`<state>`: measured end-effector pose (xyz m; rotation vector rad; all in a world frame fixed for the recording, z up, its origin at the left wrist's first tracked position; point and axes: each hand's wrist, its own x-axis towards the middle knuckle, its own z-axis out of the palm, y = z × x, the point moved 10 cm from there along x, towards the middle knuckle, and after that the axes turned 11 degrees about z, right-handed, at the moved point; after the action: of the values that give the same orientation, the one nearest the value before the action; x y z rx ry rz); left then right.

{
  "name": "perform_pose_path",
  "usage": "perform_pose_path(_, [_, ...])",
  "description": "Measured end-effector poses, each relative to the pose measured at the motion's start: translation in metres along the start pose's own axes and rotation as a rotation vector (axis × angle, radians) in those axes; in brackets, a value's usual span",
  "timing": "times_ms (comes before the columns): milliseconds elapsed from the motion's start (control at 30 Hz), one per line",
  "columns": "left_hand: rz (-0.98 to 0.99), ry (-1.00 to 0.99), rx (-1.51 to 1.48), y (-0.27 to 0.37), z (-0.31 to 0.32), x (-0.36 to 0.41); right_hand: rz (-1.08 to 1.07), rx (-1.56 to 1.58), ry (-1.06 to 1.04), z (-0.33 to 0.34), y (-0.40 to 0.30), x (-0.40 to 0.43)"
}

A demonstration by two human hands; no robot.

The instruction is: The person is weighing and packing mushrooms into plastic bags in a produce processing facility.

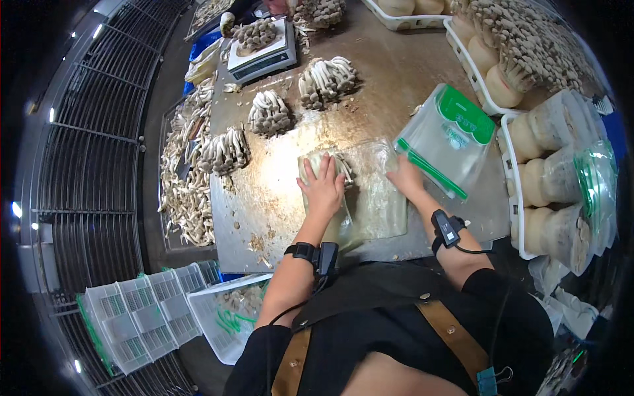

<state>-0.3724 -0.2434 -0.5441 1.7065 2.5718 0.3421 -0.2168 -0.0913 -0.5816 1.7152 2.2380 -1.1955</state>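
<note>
My left hand [323,190] lies with fingers spread on clear plastic film [379,198] that partly wraps a bunch of mushrooms [345,167]. The bunch shows beside my fingers; the rest is under the hand and film. At the right edge of the film is my right hand [410,179], its fingertips next to a stack of clear bags [433,131] with green printing and green zip strips. Whether it pinches anything is unclear. Three more mushroom bunches, a near one [225,151], a middle one [269,113] and a far one [328,81], lie on the metal table [391,64].
A weighing scale [262,54] bearing mushrooms stands at the far left. Loose mushroom trimmings [188,198] fill a tray by the left edge. White crates [515,198] of cultivation bottles line the right side. A white basket [223,317] stands low at left.
</note>
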Motion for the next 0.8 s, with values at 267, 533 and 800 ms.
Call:
perform_pose_path(267, [-0.186, 0.092, -0.819, -0.048, -0.003, 0.009, -0.398, 0.039, -0.254, 0.11, -0.125, -0.094])
perform_pose_path(533, [-0.741, 0.105, -1.344, -0.118, 0.062, -0.053, -0.397, 0.132, -0.179, 0.048, -0.077, -0.083])
perform_pose_path(800, [-0.626, -0.209, -1.064, -0.054, 0.046, -0.005, -0.36, -0.55, 0.531, -0.039, 0.076, -0.008])
